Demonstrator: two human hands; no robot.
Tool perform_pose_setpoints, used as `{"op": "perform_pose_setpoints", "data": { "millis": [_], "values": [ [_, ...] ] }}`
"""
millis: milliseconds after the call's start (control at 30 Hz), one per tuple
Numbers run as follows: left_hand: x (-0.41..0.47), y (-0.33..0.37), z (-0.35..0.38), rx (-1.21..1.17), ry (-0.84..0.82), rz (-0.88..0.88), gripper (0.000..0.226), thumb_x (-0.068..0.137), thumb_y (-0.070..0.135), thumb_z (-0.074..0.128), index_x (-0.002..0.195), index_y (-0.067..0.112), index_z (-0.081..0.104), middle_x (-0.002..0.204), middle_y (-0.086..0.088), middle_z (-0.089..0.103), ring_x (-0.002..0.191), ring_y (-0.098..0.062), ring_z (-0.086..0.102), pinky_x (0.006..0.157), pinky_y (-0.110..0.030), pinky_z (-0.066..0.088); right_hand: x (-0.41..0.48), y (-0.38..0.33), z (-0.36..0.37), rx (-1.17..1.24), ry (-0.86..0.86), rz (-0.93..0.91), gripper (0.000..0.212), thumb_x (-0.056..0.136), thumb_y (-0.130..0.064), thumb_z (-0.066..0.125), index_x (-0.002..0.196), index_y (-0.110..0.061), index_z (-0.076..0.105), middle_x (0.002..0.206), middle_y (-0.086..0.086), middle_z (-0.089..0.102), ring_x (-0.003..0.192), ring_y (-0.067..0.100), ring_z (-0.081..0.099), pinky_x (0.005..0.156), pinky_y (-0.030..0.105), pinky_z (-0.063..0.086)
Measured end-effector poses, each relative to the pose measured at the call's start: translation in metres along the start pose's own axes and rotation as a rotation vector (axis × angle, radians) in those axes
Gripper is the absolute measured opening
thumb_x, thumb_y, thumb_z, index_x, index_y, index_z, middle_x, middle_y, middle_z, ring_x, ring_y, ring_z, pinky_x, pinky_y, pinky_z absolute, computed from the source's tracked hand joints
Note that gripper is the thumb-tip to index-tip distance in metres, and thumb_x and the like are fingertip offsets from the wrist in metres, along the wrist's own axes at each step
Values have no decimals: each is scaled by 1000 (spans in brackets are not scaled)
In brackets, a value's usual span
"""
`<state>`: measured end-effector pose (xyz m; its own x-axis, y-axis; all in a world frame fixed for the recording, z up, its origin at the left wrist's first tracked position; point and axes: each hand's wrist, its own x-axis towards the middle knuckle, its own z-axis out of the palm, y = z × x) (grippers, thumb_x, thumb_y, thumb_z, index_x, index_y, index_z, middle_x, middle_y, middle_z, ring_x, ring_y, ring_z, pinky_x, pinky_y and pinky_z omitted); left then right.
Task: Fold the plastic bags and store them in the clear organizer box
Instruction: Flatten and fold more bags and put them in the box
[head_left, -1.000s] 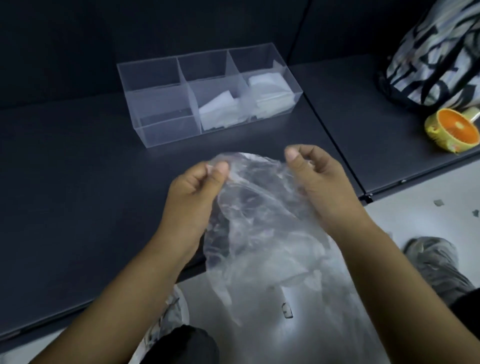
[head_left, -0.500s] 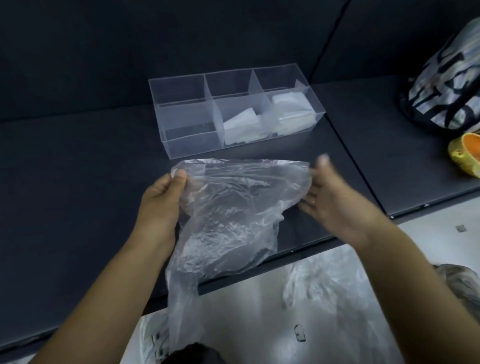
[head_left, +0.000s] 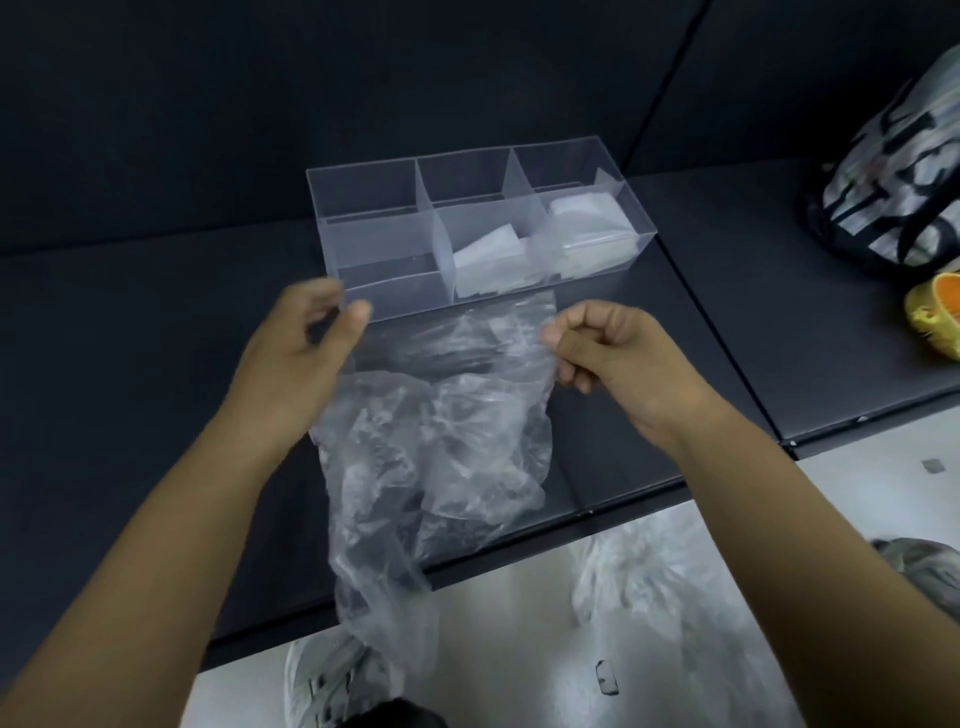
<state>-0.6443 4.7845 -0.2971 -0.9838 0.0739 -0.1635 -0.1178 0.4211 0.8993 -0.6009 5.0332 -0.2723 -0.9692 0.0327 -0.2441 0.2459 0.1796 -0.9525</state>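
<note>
Bag (head_left: 441, 441) of clear plastic drapes over the table (head_left: 156, 364) edge, top corners pinched by left hand (head_left: 301, 353) at nine o'clock, right hand (head_left: 623, 358) at three; box (head_left: 374, 244) at twelve.

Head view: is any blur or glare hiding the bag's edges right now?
Head view: the left hand is motion-blurred at its fingertips, while the right hand is sharper. The plastic bag shows a soft sheen, no hard glare. Its top edge is faint against the box. The pale floor is far brighter than the dark table.
</note>
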Motion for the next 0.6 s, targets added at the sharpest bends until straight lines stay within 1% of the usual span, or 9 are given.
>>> {"op": "perform_pose_setpoints", "data": {
  "millis": [67,100,167,267,333,400,467,533,600],
  "values": [
    [15,31,9,59,-368,37,56,74,67,55,121,36,57,112,25,61,104,11,55,83,-14,42,5,-11,5,-28,-105,-31,9,91,-8,61,82,-9,62,57,2,56,53,10,49,51,17,42],
    [22,43,14,66,-522,12,52,73,63,59,115,32,62,105,21,68,97,10,60,77,-10,45,8,-16,6,-23,-128,-46,8,91,-9,61,83,-9,62,59,3,58,53,10,51,53,17,44],
    [33,54,24,76,-636,-38,40,75,49,67,103,21,70,94,9,74,84,-1,68,69,-12,51,9,-19,7,20,-111,-75,6,91,-12,61,87,-9,61,65,3,63,57,11,56,59,19,49],
    [39,45,26,21,-442,-104,34,81,39,72,100,10,71,90,-14,72,78,-20,61,75,-31,51,-4,-7,4,32,-22,-89,18,82,-25,70,93,-14,60,83,-2,66,75,6,60,73,16,49],
    [39,36,23,-56,-349,-138,28,84,37,69,97,12,71,82,-12,64,74,-19,56,69,-28,48,-21,9,6,-72,-108,-76,36,73,-30,78,102,-21,60,100,-4,62,90,2,58,82,15,45],
    [36,29,20,-94,-294,-150,22,85,37,68,95,17,70,82,-7,63,72,-15,57,64,-20,48,-38,23,17,-274,-268,-33,56,67,-36,85,115,-37,55,121,-12,51,110,-3,50,93,14,39],
    [36,23,20,-134,-221,-176,28,86,36,67,99,11,70,88,-12,67,76,-18,57,70,-22,51,-48,34,36,-393,-306,-39,67,62,-47,84,118,-50,48,129,-24,34,124,-4,35,103,20,31],
    [35,20,20,-178,-149,-208,42,86,36,68,109,1,66,102,-21,67,81,-22,57,84,-34,51,-53,41,59,-442,-164,-98,63,61,-51,82,115,-48,49,127,-25,27,123,-6,26,105,25,26],
    [34,16,22,-205,-89,-214,44,86,39,67,106,0,66,96,-17,68,77,-18,59,82,-32,52,-54,46,81,-411,10,-125,46,66,-47,81,106,-37,60,122,-21,31,117,-4,28,105,25,24]
  ]
}}
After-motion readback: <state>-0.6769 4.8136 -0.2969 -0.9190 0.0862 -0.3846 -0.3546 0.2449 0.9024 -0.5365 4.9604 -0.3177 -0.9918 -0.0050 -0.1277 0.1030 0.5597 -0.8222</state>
